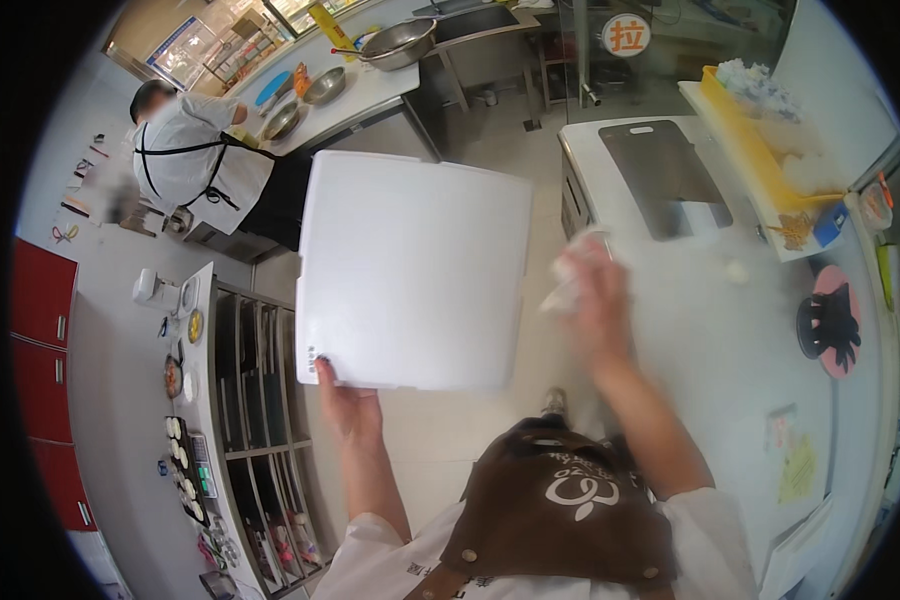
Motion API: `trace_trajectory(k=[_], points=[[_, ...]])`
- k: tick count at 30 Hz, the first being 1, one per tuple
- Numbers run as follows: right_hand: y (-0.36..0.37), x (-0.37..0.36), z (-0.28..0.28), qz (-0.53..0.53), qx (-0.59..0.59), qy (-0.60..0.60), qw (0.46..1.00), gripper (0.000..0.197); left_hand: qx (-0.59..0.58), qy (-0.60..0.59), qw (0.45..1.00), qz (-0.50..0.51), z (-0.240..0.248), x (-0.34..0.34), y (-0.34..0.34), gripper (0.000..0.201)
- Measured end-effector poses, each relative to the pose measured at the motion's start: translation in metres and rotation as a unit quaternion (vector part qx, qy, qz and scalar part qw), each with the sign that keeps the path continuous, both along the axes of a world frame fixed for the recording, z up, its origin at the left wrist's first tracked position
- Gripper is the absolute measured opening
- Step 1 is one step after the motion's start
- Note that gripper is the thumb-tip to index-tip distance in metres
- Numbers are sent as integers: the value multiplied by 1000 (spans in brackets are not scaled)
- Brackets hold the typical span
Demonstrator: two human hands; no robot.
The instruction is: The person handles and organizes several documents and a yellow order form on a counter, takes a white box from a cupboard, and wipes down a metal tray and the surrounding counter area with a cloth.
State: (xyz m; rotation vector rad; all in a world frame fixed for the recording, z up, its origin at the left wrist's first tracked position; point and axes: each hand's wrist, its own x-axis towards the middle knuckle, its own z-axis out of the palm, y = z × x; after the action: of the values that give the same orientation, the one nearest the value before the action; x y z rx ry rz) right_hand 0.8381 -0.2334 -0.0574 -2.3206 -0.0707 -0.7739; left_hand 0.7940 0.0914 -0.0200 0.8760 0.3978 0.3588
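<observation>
A large white square panel, like a lid or tray with small notches along its edges (pixel 415 270), is held up in front of me. My left hand (pixel 350 405) grips its lower left corner, thumb on the face and the other fingers behind it. To the right of the panel, apart from it, my right hand (pixel 595 290) is closed around a crumpled pale cloth (pixel 562 290). That hand is somewhat blurred by motion. The panel's far side is hidden.
A white worktop (pixel 670 310) with a dark cutting board (pixel 665 175) runs along the right. Black gloves (pixel 832 325) lie on a pink disc there. At the left stands a slotted tray rack (pixel 265 400). A co-worker (pixel 205 150) bends over the far counter, near metal bowls (pixel 398 45).
</observation>
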Motion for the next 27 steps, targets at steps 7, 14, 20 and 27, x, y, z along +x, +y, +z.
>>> trace_trajectory(k=[7, 14, 20, 27], points=[[128, -4, 40, 342, 33, -196, 919, 47, -110, -53, 965, -230, -10, 1, -75, 56], [21, 77, 31, 82, 0, -146, 986, 47, -43, 12, 975, -219, -24, 0, -70, 59], [-159, -23, -88, -199, 24, 125, 972, 50, -84, -16, 980, -181, -19, 21, -54, 57], [-155, -283, -111, -309, 163, 348, 870, 35, -227, -59, 942, -242, -4, 69, -105, 52]])
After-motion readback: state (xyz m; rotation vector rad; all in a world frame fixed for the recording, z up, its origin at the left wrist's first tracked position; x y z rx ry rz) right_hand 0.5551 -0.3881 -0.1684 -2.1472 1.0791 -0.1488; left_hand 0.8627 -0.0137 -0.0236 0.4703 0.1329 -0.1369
